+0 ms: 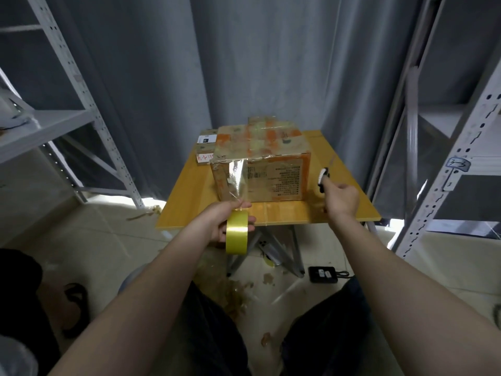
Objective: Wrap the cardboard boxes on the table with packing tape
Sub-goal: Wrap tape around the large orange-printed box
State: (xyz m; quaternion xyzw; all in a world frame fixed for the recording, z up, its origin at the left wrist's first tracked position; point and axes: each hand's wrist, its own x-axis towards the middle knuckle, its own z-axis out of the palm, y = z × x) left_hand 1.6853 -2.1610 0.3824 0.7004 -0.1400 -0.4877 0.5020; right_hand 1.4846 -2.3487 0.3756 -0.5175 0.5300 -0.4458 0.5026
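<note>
Grey curtains close off the back, with pale metal shelving at both sides of the frame. A paper tag on the right-hand rack bears handwriting that looks like "3-3".

At centre stands a small wooden table carrying a large cardboard box. It has orange print under glossy tape, and the block of text on its near face is upside down and too small to read. A smaller box sits touching it at the back left, mostly hidden, with a white label and red scrawl I cannot make out.

At the table's near edge, the left hand wraps fingers and thumb round a yellow tape roll. A clear strip stretches from it up to the large box's near face. The right hand, lower right of the box, is closed on a black-and-white cutter, its blade blurred.
</note>
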